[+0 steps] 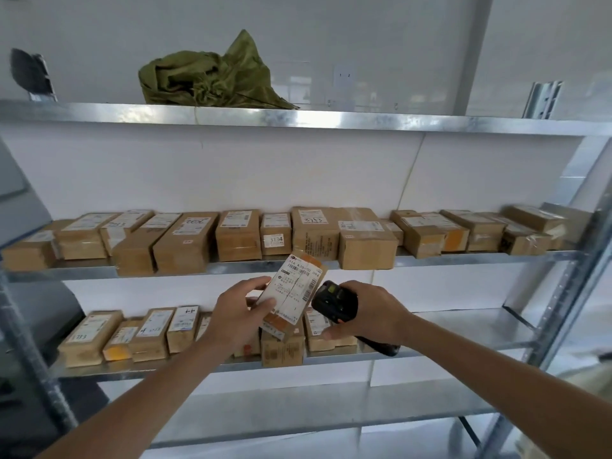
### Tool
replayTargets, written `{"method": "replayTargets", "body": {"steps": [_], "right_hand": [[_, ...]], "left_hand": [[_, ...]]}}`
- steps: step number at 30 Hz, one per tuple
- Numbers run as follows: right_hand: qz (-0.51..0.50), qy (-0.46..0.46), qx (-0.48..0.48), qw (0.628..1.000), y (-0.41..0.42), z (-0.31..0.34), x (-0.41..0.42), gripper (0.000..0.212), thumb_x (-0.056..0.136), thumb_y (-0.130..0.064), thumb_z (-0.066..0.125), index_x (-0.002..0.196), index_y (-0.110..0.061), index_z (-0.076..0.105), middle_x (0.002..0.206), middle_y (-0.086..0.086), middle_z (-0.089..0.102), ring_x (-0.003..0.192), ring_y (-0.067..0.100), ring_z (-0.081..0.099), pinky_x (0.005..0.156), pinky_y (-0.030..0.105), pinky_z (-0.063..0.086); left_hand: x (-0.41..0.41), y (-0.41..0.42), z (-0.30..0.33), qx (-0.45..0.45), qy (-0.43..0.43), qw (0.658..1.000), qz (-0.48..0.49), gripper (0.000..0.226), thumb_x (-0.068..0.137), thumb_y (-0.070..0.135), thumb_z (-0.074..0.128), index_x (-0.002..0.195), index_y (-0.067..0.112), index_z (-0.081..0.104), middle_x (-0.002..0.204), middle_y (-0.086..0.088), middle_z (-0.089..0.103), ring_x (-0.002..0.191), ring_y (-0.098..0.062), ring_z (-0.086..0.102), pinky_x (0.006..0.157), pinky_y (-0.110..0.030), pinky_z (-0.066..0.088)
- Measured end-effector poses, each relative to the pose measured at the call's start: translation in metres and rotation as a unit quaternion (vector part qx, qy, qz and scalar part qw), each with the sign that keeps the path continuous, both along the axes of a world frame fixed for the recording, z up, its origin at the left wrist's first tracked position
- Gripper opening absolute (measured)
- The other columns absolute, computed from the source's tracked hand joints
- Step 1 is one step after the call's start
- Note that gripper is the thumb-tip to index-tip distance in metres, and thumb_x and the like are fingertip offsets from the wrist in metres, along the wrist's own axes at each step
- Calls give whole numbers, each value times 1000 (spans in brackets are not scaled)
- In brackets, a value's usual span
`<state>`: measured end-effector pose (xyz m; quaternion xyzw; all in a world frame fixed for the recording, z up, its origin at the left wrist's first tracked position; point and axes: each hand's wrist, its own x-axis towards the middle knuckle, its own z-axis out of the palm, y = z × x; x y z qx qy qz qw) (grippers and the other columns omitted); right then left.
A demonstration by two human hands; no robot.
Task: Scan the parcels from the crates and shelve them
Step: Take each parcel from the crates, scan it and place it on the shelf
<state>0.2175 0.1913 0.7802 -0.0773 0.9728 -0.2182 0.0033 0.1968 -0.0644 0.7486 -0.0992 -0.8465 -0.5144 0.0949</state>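
My left hand (236, 311) grips a small brown cardboard parcel (293, 294) with a white shipping label facing me, held up in front of the shelving. My right hand (371, 313) holds a black handheld scanner (334, 301) just right of the parcel, its head close to the label's barcode. Behind them, a metal shelf (463, 258) carries a full row of labelled brown parcels (198, 240). The shelf below (463, 329) has a shorter row of parcels (149, 332) on its left half.
A crumpled green sack (212, 77) lies on the top shelf (364, 122), with a dark object (29, 74) at its far left. Grey uprights (569, 293) frame the rack on the right. A lower shelf (331, 412) runs beneath my arms.
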Motion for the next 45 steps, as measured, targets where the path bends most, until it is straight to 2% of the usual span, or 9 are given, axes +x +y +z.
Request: {"method": "replayTargets", "body": {"steps": [6, 12, 16, 19, 22, 28, 34, 41, 45], "right_hand": [[17, 55, -124, 991, 35, -14, 17, 76, 72, -44, 91, 137, -39, 53, 131, -17, 65, 109, 6, 61, 95, 27, 55], [-33, 98, -97, 990, 105, -44, 40, 77, 76, -47, 86, 142, -42, 47, 134, -20, 64, 109, 8, 63, 88, 24, 55], [-59, 74, -106, 990, 151, -62, 43, 75, 75, -41, 86, 141, -41, 50, 125, -17, 69, 99, 6, 63, 84, 22, 57], [-72, 55, -98, 991, 182, -75, 37, 75, 74, -41, 86, 140, -41, 52, 122, -18, 71, 101, 8, 66, 88, 27, 59], [-80, 36, -87, 992, 207, -91, 21, 74, 71, -43, 85, 139, -41, 54, 119, -17, 72, 101, 8, 66, 90, 32, 59], [-96, 2, -72, 993, 254, -138, -32, 84, 57, -47, 79, 136, -50, 48, 106, -19, 74, 95, 7, 67, 85, 37, 60], [-102, -32, -85, 991, 286, -194, -107, 85, 54, -43, 77, 134, -51, 51, 99, -19, 74, 90, 7, 68, 80, 36, 60], [-103, -60, -98, 988, 316, -267, -166, 82, 57, -35, 78, 135, -47, 55, 97, -23, 73, 89, -1, 67, 82, 29, 60], [-92, -71, -100, 988, 334, -310, -190, 83, 54, -34, 77, 132, -48, 51, 99, -23, 74, 89, 0, 68, 83, 30, 61]], "left_hand": [[4, 74, -9, 68, -57, 995, -41, 35, 95, 30, 68, 129, 35, 60, 118, 10, 71, 94, -16, 74, 77, -42, 64], [12, 159, -28, 136, -103, 981, -94, 35, 90, 20, 75, 122, 34, 66, 117, 11, 71, 94, -15, 74, 74, -37, 64], [7, 194, -43, 112, -155, 964, -186, 51, 83, 11, 81, 124, 39, 67, 117, 12, 73, 105, -14, 71, 88, -36, 61], [-6, 218, -56, 97, -152, 961, -212, 56, 77, 6, 85, 124, 30, 68, 115, 10, 75, 102, -7, 71, 75, -18, 58], [-24, 242, -76, 94, -148, 957, -230, 56, 69, 7, 90, 118, 26, 71, 111, 6, 77, 102, -12, 72, 75, -19, 58], [-80, 285, -128, 56, -135, 963, -228, 55, 69, 17, 91, 119, 31, 73, 107, 7, 77, 99, -16, 74, 84, -35, 61], [-148, 319, -188, 48, -145, 966, -208, 65, 65, 28, 92, 126, 27, 69, 107, 10, 77, 99, -12, 73, 85, -40, 61], [-201, 353, -267, 49, -165, 969, -176, 73, 65, 8, 92, 129, 28, 63, 107, 11, 77, 103, -8, 71, 83, -27, 60], [-217, 375, -307, 41, -170, 972, -158, 71, 66, 8, 92, 114, 48, 59, 104, 20, 75, 100, -6, 71, 82, -33, 61]]}}
